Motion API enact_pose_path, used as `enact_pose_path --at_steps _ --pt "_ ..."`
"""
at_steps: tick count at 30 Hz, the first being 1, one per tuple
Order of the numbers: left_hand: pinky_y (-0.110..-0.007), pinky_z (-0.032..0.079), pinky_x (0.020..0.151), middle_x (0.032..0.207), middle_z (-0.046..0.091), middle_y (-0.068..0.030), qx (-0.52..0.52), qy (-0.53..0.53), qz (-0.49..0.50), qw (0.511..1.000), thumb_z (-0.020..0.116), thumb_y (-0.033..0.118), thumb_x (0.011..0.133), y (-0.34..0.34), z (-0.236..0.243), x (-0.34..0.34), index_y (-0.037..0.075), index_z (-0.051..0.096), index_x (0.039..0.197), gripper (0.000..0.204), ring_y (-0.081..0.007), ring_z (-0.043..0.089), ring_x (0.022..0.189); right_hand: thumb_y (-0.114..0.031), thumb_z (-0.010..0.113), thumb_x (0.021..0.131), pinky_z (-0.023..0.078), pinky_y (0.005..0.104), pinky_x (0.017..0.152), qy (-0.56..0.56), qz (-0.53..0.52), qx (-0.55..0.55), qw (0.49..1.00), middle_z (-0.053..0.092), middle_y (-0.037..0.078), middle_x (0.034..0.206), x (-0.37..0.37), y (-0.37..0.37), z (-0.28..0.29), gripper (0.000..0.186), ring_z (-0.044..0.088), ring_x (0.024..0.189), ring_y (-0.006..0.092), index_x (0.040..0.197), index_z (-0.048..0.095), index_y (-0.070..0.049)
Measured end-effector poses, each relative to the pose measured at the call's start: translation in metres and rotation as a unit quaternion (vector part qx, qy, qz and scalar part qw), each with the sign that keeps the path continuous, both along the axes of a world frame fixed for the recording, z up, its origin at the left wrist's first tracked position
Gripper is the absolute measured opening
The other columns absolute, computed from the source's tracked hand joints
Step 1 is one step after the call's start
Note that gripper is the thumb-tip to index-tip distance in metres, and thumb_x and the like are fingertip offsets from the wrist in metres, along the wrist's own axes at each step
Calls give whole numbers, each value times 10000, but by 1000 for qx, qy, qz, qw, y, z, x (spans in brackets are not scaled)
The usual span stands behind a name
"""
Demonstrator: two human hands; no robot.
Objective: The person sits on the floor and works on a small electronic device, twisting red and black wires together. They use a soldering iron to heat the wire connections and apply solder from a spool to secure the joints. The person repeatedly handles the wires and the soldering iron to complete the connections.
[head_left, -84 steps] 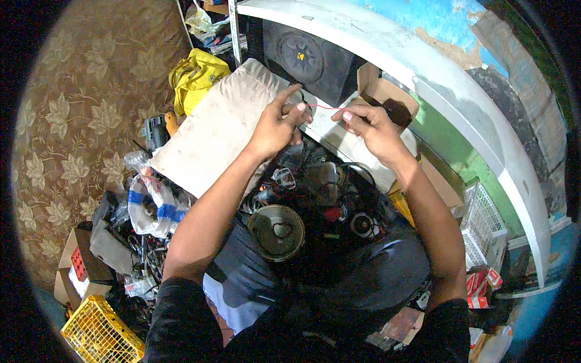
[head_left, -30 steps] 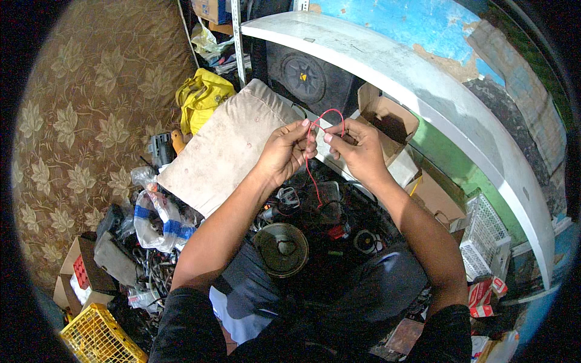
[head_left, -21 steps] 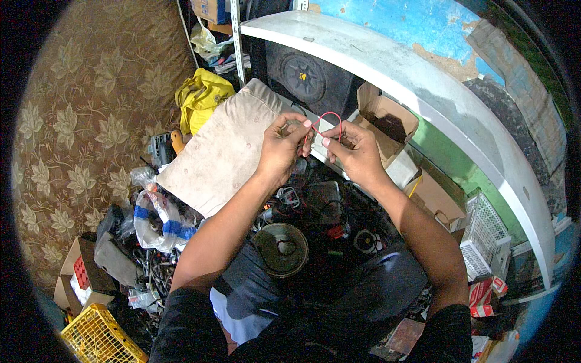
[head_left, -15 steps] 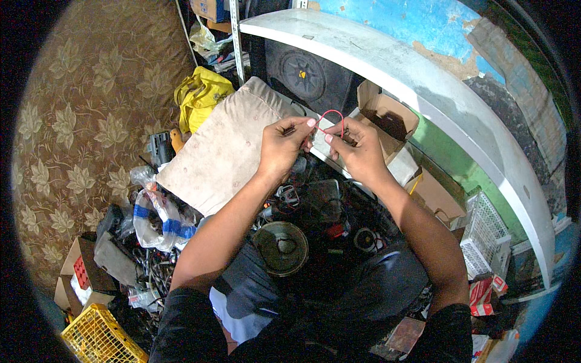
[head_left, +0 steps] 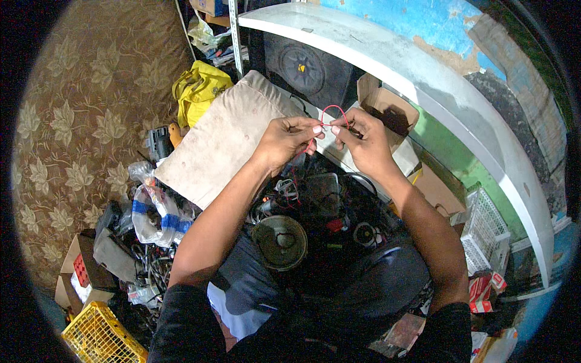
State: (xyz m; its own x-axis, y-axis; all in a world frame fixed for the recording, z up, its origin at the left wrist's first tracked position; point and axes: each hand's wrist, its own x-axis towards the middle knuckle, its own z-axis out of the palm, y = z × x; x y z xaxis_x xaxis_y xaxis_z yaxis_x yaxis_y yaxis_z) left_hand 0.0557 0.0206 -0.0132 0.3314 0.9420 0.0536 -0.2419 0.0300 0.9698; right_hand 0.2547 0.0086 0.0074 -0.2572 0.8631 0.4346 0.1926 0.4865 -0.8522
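Note:
A thin red wire point(head_left: 333, 106) forms a loop between my hands, with a length of it hanging under my left hand. My left hand point(head_left: 290, 140) pinches the wire between thumb and fingers. My right hand point(head_left: 363, 140) holds the same wire with thumb and finger, close beside the left. Behind and below them lie a stained beige cushion point(head_left: 216, 142) and a white board point(head_left: 396, 172). A round speaker or pan-like part point(head_left: 279, 233) sits in the dark clutter below my forearms.
A boxed speaker point(head_left: 302, 66) stands beneath a long curved white panel point(head_left: 460, 109), beside an open cardboard box point(head_left: 381, 91). A yellow bag point(head_left: 196, 91), patterned upholstery point(head_left: 78, 157), wires and bags, a yellow crate point(head_left: 100, 333) and a white basket point(head_left: 481, 230) surround me.
Earlier the red wire was stretched straight between my hands; it has since become a loop. In the last half second my hands have shifted slightly right and closer at the loop's crossing.

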Motion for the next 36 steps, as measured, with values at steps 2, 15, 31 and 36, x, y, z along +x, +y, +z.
enact_pose_path --at_steps 2,15,31,36 --pt "-264 499 627 862 667 -60 7 21 -14 1000 671 149 941 -1 0 0 -12 652 1016 178 -123 601 687 -28 646 917 485 243 575 4 -5 -4 1000 651 62 773 1 1 -1 58 594 640 86 952 628 14" --pt "-269 476 512 767 640 -61 76 37 163 983 622 209 980 0 -2 7 -9 620 951 221 -132 602 613 -196 641 966 539 293 739 78 180 -252 948 662 76 976 -27 -9 -37 292 669 857 163 1178 575 -6" --pt "-295 462 558 673 670 -90 293 229 290 882 760 58 811 -10 -1 10 -7 672 784 113 -113 589 585 -47 709 824 509 377 691 -151 -112 265 946 613 119 869 -15 -21 17 107 636 752 280 929 704 -23" --pt "-256 467 632 745 677 -37 251 143 167 943 755 64 842 -12 0 11 9 660 825 111 -74 588 681 -26 712 813 518 377 808 -143 -183 363 902 628 157 990 -4 -12 19 107 643 920 315 919 701 -18"
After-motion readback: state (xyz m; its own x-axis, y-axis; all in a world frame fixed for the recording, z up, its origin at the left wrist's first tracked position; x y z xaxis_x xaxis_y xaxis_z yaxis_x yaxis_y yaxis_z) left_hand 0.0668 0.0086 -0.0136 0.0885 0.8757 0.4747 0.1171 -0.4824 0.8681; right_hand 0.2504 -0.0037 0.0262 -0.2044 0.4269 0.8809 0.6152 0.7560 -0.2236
